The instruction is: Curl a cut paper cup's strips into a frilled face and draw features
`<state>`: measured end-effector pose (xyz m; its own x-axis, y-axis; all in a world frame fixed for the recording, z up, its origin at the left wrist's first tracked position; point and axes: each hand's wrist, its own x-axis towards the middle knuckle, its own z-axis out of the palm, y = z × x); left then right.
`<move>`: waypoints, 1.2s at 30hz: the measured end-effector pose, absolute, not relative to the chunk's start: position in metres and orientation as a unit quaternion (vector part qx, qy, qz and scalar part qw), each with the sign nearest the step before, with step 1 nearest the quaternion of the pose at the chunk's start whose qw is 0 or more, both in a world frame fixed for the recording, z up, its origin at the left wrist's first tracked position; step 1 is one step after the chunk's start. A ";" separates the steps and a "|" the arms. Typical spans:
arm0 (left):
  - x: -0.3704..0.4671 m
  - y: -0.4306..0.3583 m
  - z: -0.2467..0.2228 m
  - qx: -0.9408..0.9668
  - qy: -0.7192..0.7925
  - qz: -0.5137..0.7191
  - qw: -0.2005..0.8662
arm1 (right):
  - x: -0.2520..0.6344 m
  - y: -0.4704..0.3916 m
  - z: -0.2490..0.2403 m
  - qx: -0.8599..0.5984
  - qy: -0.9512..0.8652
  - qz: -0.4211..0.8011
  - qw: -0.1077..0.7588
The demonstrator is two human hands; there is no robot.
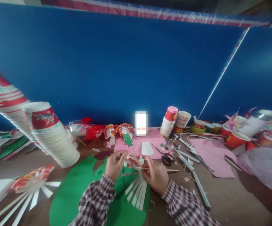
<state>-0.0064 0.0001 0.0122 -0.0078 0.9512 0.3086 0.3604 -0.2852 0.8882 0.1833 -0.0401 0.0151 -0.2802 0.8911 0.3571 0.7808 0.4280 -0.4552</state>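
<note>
A paper cup cut into long white strips (136, 191) is spread out between my hands, above a green paper sheet (75, 188). My right hand (156, 175) is closed round its middle and also grips a thin wooden stick (172, 170) that lies crosswise. My left hand (114, 164) is closed at the cup's upper left, thumb and fingers pinched at one of the strips. Part of the cup's printed red side shows between the hands; the rest is hidden by fingers. Another cut cup with fanned strips (34, 188) lies at the left.
Tall stacks of paper cups (53, 135) lean at the left. Black-handled scissors (167, 158), pink paper (120, 146) and decorated paper figures (125, 131) lie ahead. A glue gun (185, 161), cables and several cups (237, 138) are on the right. A blue panel (126, 62) stands behind.
</note>
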 end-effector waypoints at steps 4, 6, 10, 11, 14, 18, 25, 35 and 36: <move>-0.006 -0.006 0.019 0.635 0.558 0.476 0.243 | 0.184 -0.039 0.013 -0.536 -0.787 0.078 0.294; -0.003 -0.013 0.024 0.641 0.559 0.499 0.167 | 0.185 -0.038 0.011 -0.549 -0.777 0.062 0.302; 0.008 -0.022 0.029 0.662 0.505 0.498 0.242 | 0.184 -0.038 0.008 -0.556 -0.772 0.039 0.307; 0.010 -0.022 0.028 0.651 0.496 0.487 0.304 | 0.183 -0.038 0.008 -0.551 -0.774 0.038 0.309; 0.012 -0.017 0.022 0.582 0.481 0.463 0.465 | 0.180 -0.042 0.008 -0.531 -0.785 0.042 0.316; 0.009 -0.010 0.016 0.587 0.447 0.419 0.529 | 0.175 -0.045 0.007 -0.515 -0.804 0.053 0.294; 0.013 -0.013 0.013 0.596 0.443 0.413 0.528 | 0.172 -0.049 0.009 -0.517 -0.814 0.058 0.258; 0.017 -0.005 0.017 0.638 0.440 0.351 0.525 | 0.192 -0.038 0.025 -0.515 -0.785 0.021 0.343; 0.020 -0.005 0.017 0.646 0.434 0.339 0.528 | 0.194 -0.035 0.023 -0.515 -0.783 0.014 0.349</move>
